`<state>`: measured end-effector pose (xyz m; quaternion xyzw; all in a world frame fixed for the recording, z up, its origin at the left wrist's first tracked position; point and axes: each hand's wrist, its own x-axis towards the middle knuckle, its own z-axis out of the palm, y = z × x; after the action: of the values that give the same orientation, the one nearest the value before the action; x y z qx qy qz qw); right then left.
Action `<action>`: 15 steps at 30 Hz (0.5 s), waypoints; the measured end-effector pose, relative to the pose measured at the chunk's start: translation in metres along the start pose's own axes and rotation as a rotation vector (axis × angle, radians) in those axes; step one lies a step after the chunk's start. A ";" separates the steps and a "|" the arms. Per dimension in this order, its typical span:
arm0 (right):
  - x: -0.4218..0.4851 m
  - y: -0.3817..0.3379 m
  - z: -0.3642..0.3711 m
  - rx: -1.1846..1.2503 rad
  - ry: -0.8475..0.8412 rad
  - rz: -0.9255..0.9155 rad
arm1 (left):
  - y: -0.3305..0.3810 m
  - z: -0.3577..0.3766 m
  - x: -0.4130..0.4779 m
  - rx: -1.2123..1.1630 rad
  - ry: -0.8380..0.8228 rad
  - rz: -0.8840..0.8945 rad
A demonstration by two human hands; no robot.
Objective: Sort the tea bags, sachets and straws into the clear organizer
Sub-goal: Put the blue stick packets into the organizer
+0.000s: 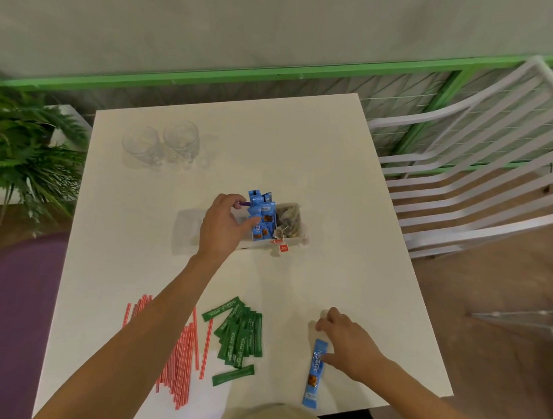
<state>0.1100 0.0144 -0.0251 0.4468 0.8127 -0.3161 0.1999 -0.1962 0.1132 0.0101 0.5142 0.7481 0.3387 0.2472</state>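
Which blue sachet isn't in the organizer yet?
The blue sachet lying flat by the right hand; the other sachets stand upright in the organizer.

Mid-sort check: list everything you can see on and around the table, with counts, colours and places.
table: one, white, centre of view
clear organizer: one, mid-table
blue sachets: several, standing in the organizer
tea bags: several, brownish, organizer's right compartment
purple item: one, at the left fingertips; unidentifiable
loose blue sachet: one, near edge, right
green sachets: a pile, near edge, middle
straws: many, red-striped, near edge, left
glass mugs: two, clear, far left
plant: one, green, left of table
chair: one, white, right of table
left hand: over the organizer; grip unclear
right hand: thumb touching the loose blue sachet
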 end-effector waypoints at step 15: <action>0.007 0.004 -0.009 -0.088 -0.037 -0.220 | 0.017 0.008 0.013 0.078 -0.075 0.109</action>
<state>0.1097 0.0264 -0.0242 0.3396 0.8661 -0.3084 0.1985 -0.1845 0.1311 0.0176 0.5758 0.7219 0.3027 0.2360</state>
